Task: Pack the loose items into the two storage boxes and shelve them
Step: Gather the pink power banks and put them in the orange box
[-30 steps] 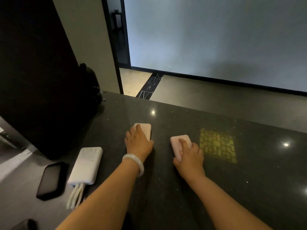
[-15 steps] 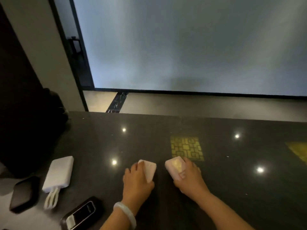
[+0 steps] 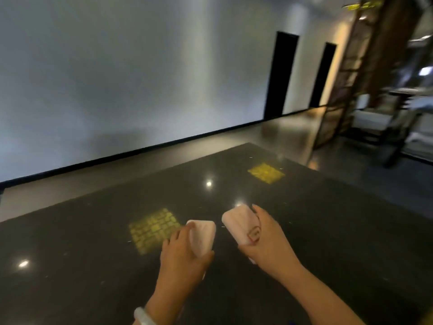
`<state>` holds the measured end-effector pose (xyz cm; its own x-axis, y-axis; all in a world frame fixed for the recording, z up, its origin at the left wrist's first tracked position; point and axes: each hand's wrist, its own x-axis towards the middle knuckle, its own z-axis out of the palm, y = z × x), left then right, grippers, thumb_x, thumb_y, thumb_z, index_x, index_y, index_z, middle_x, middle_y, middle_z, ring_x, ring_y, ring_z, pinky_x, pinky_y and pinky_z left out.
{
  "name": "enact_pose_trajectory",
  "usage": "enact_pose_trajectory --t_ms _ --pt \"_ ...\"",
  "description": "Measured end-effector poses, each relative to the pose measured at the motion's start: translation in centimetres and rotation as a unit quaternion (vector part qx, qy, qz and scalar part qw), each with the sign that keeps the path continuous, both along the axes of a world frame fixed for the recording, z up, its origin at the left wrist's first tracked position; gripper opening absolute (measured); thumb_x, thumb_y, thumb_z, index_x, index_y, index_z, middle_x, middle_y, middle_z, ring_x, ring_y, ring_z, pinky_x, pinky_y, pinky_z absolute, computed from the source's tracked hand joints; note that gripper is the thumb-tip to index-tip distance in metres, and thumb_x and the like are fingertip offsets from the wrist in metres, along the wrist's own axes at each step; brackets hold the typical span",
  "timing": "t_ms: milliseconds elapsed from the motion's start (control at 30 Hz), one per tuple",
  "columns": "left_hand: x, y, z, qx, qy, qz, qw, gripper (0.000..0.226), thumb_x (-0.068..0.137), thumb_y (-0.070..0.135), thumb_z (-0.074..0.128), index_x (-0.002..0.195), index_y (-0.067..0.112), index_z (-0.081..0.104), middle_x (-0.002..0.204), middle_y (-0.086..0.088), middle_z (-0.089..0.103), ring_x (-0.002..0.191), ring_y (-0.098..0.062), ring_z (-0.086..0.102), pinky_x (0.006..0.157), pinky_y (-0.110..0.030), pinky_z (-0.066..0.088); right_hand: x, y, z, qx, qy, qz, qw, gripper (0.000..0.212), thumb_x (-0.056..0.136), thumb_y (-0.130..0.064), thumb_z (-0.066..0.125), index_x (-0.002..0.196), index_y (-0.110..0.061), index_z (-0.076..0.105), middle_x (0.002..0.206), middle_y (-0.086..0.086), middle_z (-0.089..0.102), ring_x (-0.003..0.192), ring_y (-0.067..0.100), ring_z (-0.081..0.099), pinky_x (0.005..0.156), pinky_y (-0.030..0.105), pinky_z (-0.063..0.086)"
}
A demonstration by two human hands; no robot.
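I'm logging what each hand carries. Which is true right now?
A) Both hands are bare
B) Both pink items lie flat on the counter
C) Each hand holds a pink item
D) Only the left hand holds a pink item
C: the left hand grips one pink item and the right hand grips the other pink item, both tilted above the dark counter.

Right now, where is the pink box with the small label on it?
In the head view, the labelled pink box is right of centre, gripped in the right hand above the dark counter, beside the other pink box held by the left hand.
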<state>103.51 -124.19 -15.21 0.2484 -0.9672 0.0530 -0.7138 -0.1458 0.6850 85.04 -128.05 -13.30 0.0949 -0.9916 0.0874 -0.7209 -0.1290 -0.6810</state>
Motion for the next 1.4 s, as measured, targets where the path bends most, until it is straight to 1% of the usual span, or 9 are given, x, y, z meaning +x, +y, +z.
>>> enact_pose_trajectory --t_ms 233,400,467,567,667,800,1000,1133,1400 --pt "-15.1 0.8 2.0 -0.006 0.012 -0.179 0.984 0.080 0.081 0.040 0.072 0.146 0.031 0.026 0.146 0.011 0.035 0.134 -0.010 0.031 0.117 -0.036 0.023 -17.2 5.3 1.9 -0.017 0.040 -0.142 0.989 0.103 0.074 -0.029 0.078 0.149 -0.035 0.008 0.150 -0.011 0.027 0.139 0.013 0.027 0.111 0.038 0.030" --pt "-23.2 2.4 2.1 0.000 0.009 -0.273 0.962 0.079 0.082 0.042 0.071 0.145 0.034 0.024 0.144 0.015 0.032 0.129 -0.006 0.028 0.116 -0.034 0.024 -26.6 10.4 0.9 0.029 0.063 -0.232 0.970 0.102 0.074 -0.030 0.079 0.148 -0.038 0.009 0.149 -0.009 0.030 0.136 0.015 0.034 0.109 0.042 0.037" --pt "-25.5 3.1 1.7 0.002 0.010 -0.297 0.955 0.079 0.081 0.042 0.072 0.144 0.035 0.025 0.144 0.016 0.032 0.131 -0.007 0.028 0.116 -0.036 0.026 -29.4 12.3 0.0 0.048 0.063 -0.257 0.963 0.101 0.073 -0.031 0.079 0.148 -0.039 0.012 0.147 -0.008 0.034 0.132 0.014 0.039 0.105 0.041 0.041" --pt "-28.2 4.0 0.9 -0.001 0.014 -0.322 0.947 0.080 0.079 0.044 0.073 0.144 0.036 0.027 0.142 0.017 0.035 0.121 -0.004 0.029 0.111 -0.035 0.031 -32.6 14.6 -1.3 0.071 0.060 -0.271 0.958 0.096 0.069 -0.033 0.082 0.144 -0.039 0.022 0.136 -0.014 0.039 0.123 0.009 0.044 0.100 0.035 0.044" --pt "-30.4 4.8 0.2 0.007 0.007 -0.343 0.939 0.082 0.077 0.047 0.072 0.144 0.038 0.025 0.141 0.018 0.035 0.121 -0.004 0.029 0.108 -0.032 0.033 -35.6 15.8 -3.1 0.070 0.044 -0.270 0.959 0.089 0.060 -0.053 0.083 0.133 -0.043 0.033 0.120 -0.022 0.044 0.111 0.004 0.049 0.097 0.038 0.047" --pt "-32.2 5.6 -0.5 0.020 -0.012 -0.359 0.933 0.083 0.078 0.047 0.072 0.144 0.041 0.022 0.142 0.020 0.031 0.119 -0.001 0.026 0.106 -0.030 0.031 -36.0 18.0 -4.3 0.094 0.060 -0.228 0.967 0.099 0.069 -0.040 0.081 0.145 -0.040 0.018 0.134 -0.023 0.035 0.123 0.002 0.041 0.104 0.035 0.042" --pt "-33.3 6.2 -1.4 0.015 -0.028 -0.344 0.938 0.081 0.077 0.047 0.073 0.142 0.043 0.024 0.139 0.022 0.032 0.112 0.002 0.024 0.103 -0.028 0.031 -34.7 17.8 -5.9 0.124 0.058 -0.154 0.979 0.106 0.068 -0.042 0.079 0.146 -0.044 0.007 0.144 -0.021 0.030 0.130 0.001 0.035 0.111 0.033 0.034" --pt "-33.6 6.2 -1.4 0.024 -0.041 -0.339 0.940 0.081 0.078 0.050 0.071 0.141 0.044 0.021 0.140 0.021 0.029 0.120 -0.002 0.027 0.104 -0.030 0.032 -35.0 17.5 -6.5 0.118 0.078 -0.162 0.977 0.104 0.073 -0.039 0.077 0.147 -0.042 0.004 0.150 -0.017 0.024 0.137 0.006 0.029 0.113 0.034 0.028" --pt "-33.6 6.2 -1.7 0.022 -0.057 -0.332 0.941 0.080 0.081 0.049 0.068 0.145 0.039 0.021 0.144 0.018 0.029 0.126 -0.006 0.027 0.105 -0.029 0.030 -35.5 17.1 -6.9 0.156 0.067 -0.094 0.981 0.106 0.070 -0.036 0.080 0.143 -0.050 0.004 0.139 -0.023 0.032 0.120 -0.001 0.040 0.101 0.021 0.035"
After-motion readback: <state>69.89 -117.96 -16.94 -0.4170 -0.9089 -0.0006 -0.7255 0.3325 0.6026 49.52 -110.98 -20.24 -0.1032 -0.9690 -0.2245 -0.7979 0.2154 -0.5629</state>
